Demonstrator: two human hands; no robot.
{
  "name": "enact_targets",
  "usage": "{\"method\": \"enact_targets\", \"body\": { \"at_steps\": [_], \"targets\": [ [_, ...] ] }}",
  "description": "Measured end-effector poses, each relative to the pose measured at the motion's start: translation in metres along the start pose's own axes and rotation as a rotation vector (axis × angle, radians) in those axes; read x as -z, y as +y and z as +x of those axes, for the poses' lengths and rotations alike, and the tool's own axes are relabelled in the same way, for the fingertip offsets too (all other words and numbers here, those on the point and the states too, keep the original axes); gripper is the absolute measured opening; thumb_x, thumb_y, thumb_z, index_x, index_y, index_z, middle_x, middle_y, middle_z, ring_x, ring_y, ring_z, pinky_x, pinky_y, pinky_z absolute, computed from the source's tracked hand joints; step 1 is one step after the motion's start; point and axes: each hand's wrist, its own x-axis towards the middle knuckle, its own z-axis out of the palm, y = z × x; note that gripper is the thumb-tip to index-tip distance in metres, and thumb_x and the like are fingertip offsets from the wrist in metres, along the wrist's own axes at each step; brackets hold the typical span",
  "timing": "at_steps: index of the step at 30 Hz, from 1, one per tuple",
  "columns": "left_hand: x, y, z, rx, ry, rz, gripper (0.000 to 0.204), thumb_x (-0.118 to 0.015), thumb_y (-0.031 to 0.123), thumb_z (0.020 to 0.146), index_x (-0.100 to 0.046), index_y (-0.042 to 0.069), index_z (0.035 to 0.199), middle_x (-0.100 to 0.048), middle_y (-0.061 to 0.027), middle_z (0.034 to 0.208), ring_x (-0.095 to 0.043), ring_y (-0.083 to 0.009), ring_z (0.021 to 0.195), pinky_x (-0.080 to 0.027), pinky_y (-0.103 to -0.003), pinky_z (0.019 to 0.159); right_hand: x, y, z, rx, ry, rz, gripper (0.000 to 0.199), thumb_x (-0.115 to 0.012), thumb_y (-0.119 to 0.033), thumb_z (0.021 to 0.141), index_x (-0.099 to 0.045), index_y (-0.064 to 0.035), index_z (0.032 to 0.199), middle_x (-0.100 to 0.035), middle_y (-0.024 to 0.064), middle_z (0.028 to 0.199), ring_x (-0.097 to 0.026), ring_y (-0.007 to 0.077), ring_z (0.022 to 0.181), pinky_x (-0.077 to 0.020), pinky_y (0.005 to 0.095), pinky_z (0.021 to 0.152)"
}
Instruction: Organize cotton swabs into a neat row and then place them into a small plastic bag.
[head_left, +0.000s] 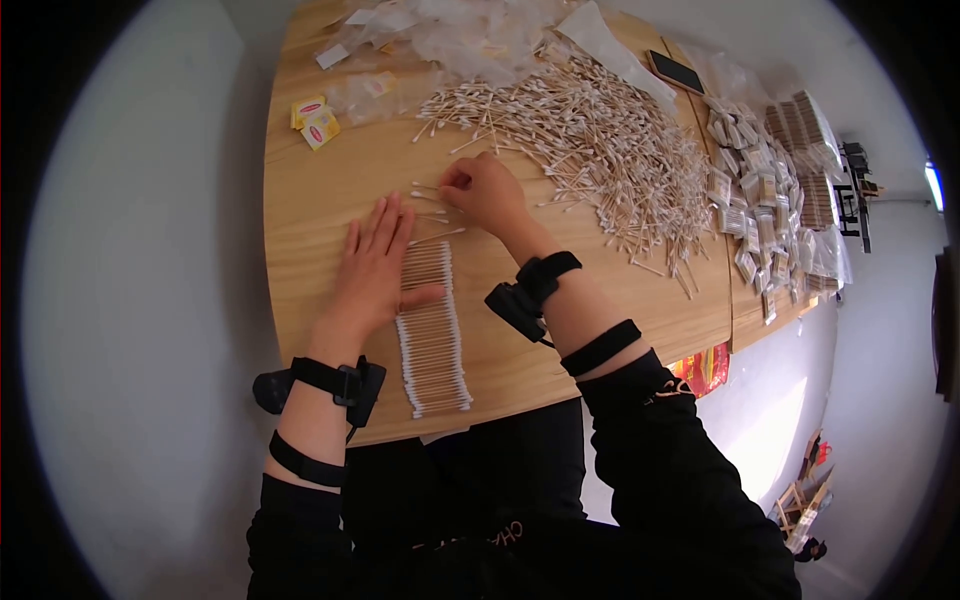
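Observation:
A neat row of cotton swabs (pixel 432 345) lies side by side on the table in front of me, forming a ladder-like strip. My left hand (pixel 372 268) rests flat along its left side, fingers stretched forward and thumb laid across the swabs. Beyond the strip's far end, a few loose cotton swabs (pixel 432 220) lie at slight angles. Just right of them, my right hand (pixel 485 192) is closed in a pinch, with a cotton swab (pixel 425 185) sticking out to the left of its fingertips. Its fingers partly hide that swab.
A large heap of loose swabs (pixel 610 150) spreads over the table's far right. Clear plastic bags (pixel 450 40) and yellow cards (pixel 318 122) lie at the back left. A phone (pixel 676 72) sits behind the heap. Packed swab bundles (pixel 755 190) pile up at the right edge.

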Motion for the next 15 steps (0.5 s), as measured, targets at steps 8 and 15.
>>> {"method": "enact_targets", "body": {
  "at_steps": [8, 15],
  "targets": [
    [0.006, 0.0, -0.008, -0.03, -0.021, -0.044, 0.106, -0.066, 0.062, 0.069, -0.024, 0.004, 0.146, -0.017, -0.0144, 0.155, -0.011, -0.0264, 0.144, -0.011, -0.045, 0.116, -0.003, -0.001, -0.039, 0.223, 0.028, 0.149, 0.017, -0.074, -0.01, 0.072, -0.068, -0.0108, 0.088, -0.054, 0.0058, 0.091, -0.059, 0.02, 0.081, -0.0501, 0.0337, 0.071],
    [0.007, 0.001, -0.008, -0.03, -0.012, -0.036, 0.108, -0.067, 0.062, 0.068, -0.022, 0.003, 0.147, -0.017, -0.0139, 0.155, -0.012, -0.0262, 0.144, -0.011, -0.044, 0.117, -0.001, -0.004, -0.037, 0.333, 0.095, 0.058, 0.012, -0.071, -0.007, 0.071, -0.067, -0.0088, 0.083, -0.055, 0.0083, 0.09, -0.059, 0.026, 0.081, -0.0503, 0.0351, 0.071]
  ]
}}
